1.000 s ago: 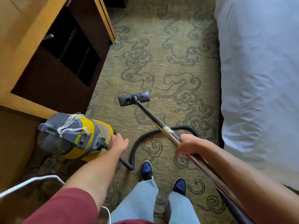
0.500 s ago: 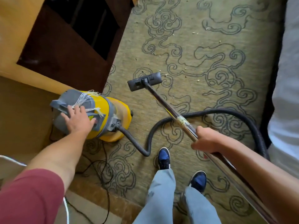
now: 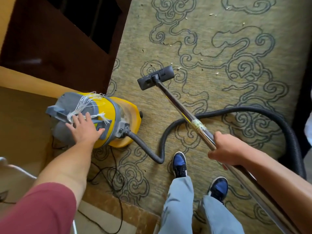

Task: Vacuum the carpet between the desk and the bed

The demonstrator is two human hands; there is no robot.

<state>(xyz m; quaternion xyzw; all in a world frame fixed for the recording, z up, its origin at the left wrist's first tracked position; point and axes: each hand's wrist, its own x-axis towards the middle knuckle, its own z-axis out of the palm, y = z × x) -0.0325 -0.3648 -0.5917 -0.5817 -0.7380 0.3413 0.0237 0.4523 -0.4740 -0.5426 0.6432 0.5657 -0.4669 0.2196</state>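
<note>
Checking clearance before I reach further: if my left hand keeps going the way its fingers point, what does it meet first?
The left hand already lies on the vacuum canister; straight on, it would probably meet the frayed white string on the grey lid.

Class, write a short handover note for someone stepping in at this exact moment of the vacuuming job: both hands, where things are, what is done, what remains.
Left hand: flat and open on top of the yellow vacuum canister, by its red switch.
Right hand: closed around the metal wand.
Floor head rests on the carpet near the desk; hose loops behind the wand.
Done: cannot tell.
Left: pale crumbs lie beyond the head.
</note>
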